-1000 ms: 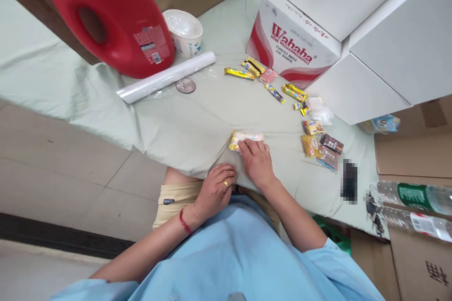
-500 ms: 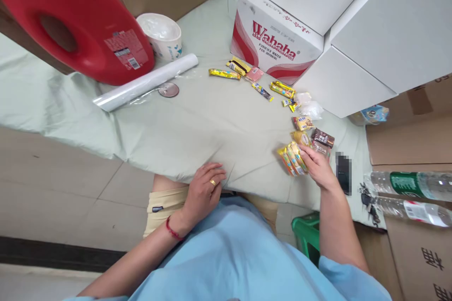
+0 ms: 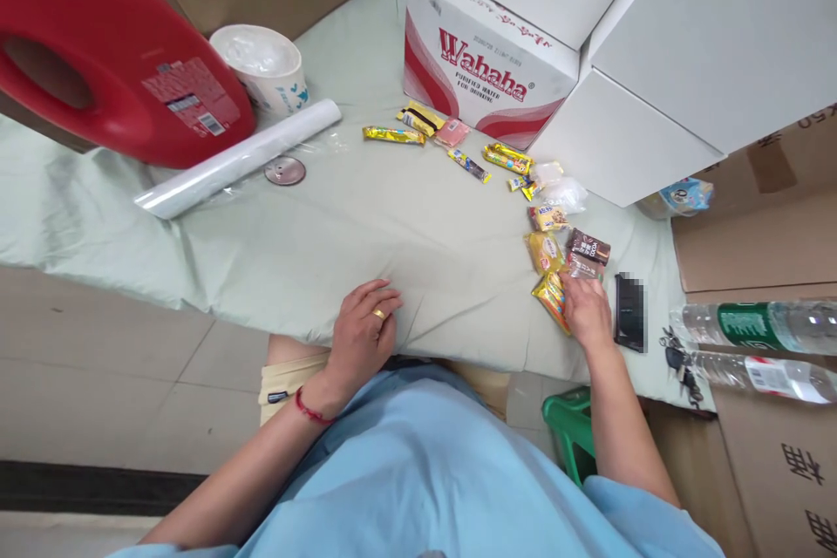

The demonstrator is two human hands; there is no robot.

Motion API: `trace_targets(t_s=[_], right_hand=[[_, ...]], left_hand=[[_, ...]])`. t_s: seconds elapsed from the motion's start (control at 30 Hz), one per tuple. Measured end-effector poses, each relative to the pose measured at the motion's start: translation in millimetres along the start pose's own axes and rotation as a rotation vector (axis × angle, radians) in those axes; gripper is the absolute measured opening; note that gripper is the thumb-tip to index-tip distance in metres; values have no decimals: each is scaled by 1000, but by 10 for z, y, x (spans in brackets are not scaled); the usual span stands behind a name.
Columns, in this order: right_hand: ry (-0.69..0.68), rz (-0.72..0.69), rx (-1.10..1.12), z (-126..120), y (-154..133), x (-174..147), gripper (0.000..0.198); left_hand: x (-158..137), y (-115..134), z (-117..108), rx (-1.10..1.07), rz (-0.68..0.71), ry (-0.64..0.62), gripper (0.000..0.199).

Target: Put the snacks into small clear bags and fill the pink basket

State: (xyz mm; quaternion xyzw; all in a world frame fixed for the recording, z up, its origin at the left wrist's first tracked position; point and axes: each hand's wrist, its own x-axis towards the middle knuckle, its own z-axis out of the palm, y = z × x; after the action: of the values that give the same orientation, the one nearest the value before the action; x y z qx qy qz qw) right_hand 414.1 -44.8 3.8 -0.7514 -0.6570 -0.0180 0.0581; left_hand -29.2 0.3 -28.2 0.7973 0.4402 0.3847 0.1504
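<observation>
My right hand (image 3: 588, 311) is low over the table at the right, fingers curled round the edge of a yellow snack packet (image 3: 551, 300) and partly hiding it. Just beyond lie a golden-wrapped snack (image 3: 545, 252), a small biscuit packet (image 3: 547, 218) and a dark brown cocoa packet (image 3: 589, 248). A pinkish-brown packet (image 3: 584, 267) touches my fingertips or sits right behind them. My left hand (image 3: 366, 324), with a ring, rests at the table's front edge, fingers loosely stretched and holding nothing.
Farther back lie several small snacks, including a yellow stick packet (image 3: 394, 135) and a pink packet (image 3: 451, 132). A plastic-film roll (image 3: 241, 159), red jug (image 3: 131, 61) and paper tub (image 3: 261, 70) stand left. White boxes (image 3: 490, 61) border the back; a phone (image 3: 629, 314) and bottles (image 3: 758, 327) lie right.
My right hand has lowered the yellow packets to the table beside the other snacks and turned them, so its fingers now cover part of them. The view has shifted slightly; my left hand stays at the edge.
</observation>
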Motion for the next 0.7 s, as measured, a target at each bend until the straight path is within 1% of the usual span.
trace_targets(t_s=[0.07, 0.13, 0.23, 0.3, 0.4, 0.47, 0.57, 0.63, 0.7], right_hand=[[126, 14, -5, 24, -53, -15, 40], [223, 33, 8, 34, -82, -27, 36], [278, 36, 43, -4, -101, -23, 35], [327, 39, 60, -75, -95, 15, 34], [419, 73, 83, -234, -42, 189, 33], [450, 100, 128, -340, 12, 416, 32], [452, 111, 181, -432, 66, 917, 29], [423, 93, 166, -427, 41, 1305, 25], [382, 54, 133, -371, -47, 1676, 22]], left_hand=[[3, -21, 4, -2, -1, -1, 26], [28, -52, -23, -15, -5, 8, 28], [121, -145, -93, 2, -35, 15, 31], [191, -231, -122, 54, -71, 0, 32], [248, -334, -108, 156, -114, -50, 32], [249, -355, -75, 202, -113, -90, 34], [229, -332, -35, 223, -103, -110, 36], [220, -315, -27, 225, -103, -97, 36], [217, -310, -27, 224, -104, -84, 35]])
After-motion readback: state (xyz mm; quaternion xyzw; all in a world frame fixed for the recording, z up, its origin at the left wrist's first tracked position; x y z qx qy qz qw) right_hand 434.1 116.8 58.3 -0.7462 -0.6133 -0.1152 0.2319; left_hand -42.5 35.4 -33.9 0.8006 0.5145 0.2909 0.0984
